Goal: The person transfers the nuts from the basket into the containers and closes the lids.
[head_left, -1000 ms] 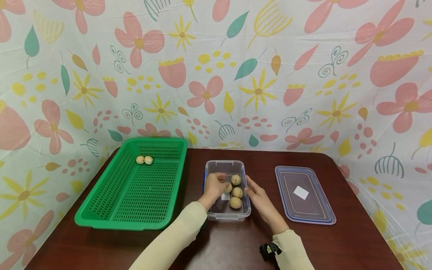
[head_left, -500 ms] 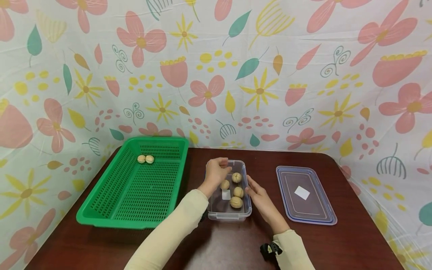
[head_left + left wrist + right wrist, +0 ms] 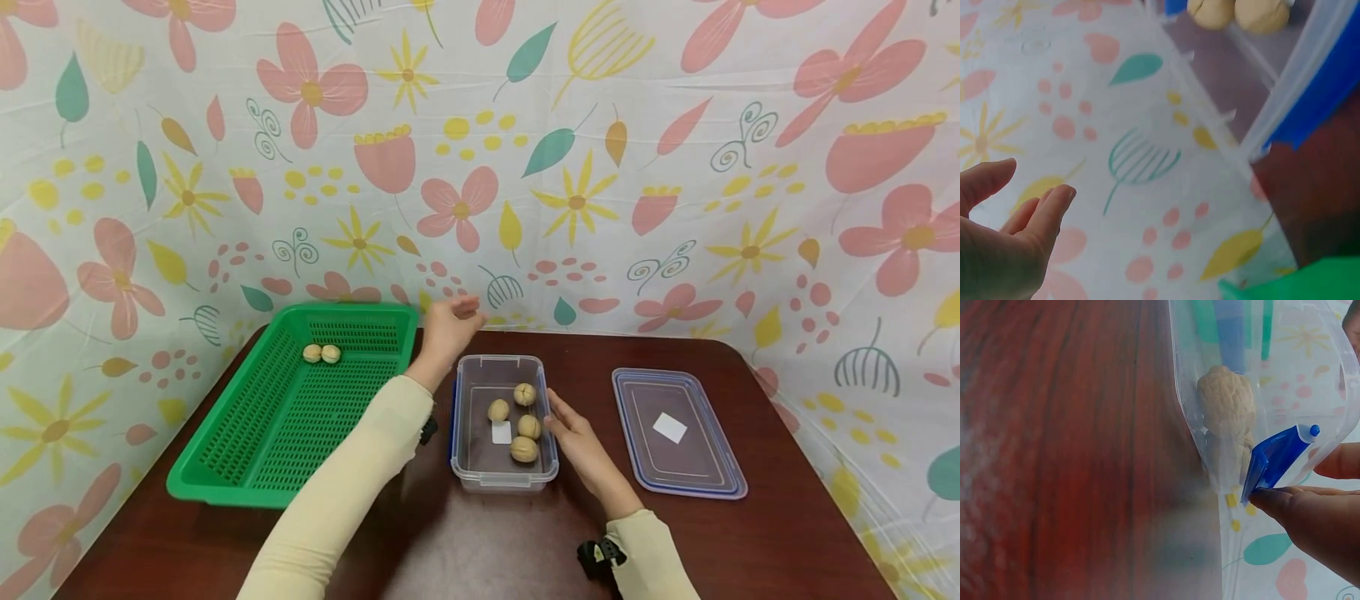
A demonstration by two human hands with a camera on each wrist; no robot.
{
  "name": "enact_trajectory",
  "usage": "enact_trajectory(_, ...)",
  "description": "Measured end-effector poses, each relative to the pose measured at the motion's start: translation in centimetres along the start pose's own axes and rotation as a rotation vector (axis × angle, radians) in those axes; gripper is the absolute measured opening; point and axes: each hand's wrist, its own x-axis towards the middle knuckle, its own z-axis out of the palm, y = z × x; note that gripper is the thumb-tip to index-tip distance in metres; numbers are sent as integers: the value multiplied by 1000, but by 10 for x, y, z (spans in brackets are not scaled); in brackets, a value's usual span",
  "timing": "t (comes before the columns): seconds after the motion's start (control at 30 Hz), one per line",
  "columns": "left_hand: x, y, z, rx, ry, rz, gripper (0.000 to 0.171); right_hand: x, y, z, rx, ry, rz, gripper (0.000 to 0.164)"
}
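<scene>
My left hand is raised over the gap between the green basket and the clear plastic box. Its fingers are loosely extended and nothing shows between them, as the left wrist view also has it. Against the box's right side rests my right hand, its fingers fairly straight. Up close in the right wrist view, fingertips touch the blue side latch, which hangs out from the wall. Several walnuts lie in the box beside a white square label. Two more walnuts sit in the basket's far-left corner.
A clear lid with a blue seal and a white label lies flat on the dark wooden table, right of the box. Behind the table hangs a flower-patterned cloth.
My left hand has let go of a walnut in the box, lifted out, and moved left towards the basket. The right hand stays at the box's right side.
</scene>
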Motion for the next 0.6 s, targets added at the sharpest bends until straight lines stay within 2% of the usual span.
enact_trajectory(0.3, 21, 6, -42, -116, 4, -25, 38, -2, -3, -1, -3, -9, 1, 55)
enact_trajectory(0.43, 29, -1, -59, -158, 6, -29, 40, -1, -2, 0, 4, -2, -6, 55)
enact_trajectory(0.6, 35, -16, -81, -143, 25, -20, 42, -1, 0, -1, 2, 1, -7, 55)
